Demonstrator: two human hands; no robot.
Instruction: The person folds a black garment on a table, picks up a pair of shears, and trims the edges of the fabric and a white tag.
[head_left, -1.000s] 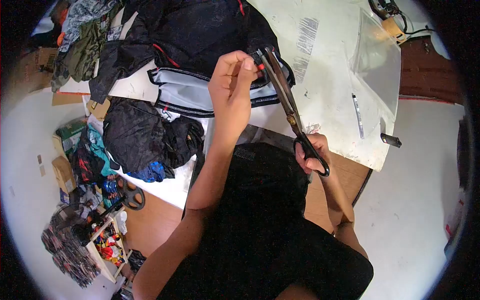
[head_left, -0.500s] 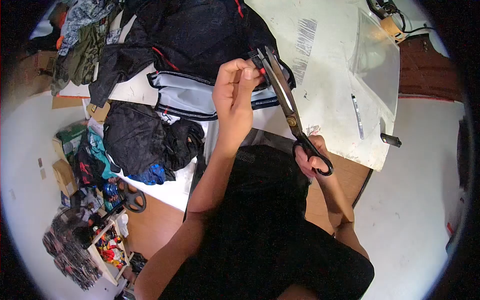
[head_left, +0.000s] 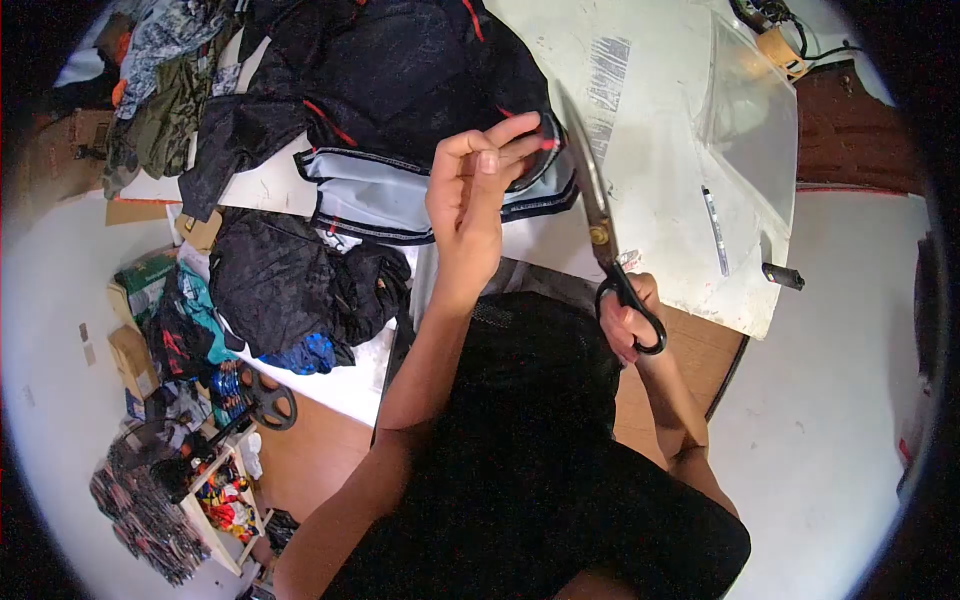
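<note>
My right hand (head_left: 630, 318) grips large tailor's scissors (head_left: 600, 232) by their black handles. The blades look closed and point away from me over the white table, just right of the garment edge. My left hand (head_left: 470, 190) has its fingers stretched out, thumb apart, with the fingertips at the black hem of a dark garment (head_left: 400, 90) with red piping. A bit of red shows at the fingertips; whether the hem is pinched there is hard to see. The garment's pale grey lining (head_left: 375, 185) is turned up below the hand.
On the white table (head_left: 660, 230) lie a marker pen (head_left: 715, 230), a clear plastic sheet (head_left: 750, 125) and a small black object (head_left: 782, 277) at the right edge. A pile of dark clothes (head_left: 285, 285) sits to the left, camouflage clothing (head_left: 165, 110) beyond it.
The scissors have moved slightly right, away from the hem, and their blades have gone from parted to closed. My left fingers have straightened and reach further right.
</note>
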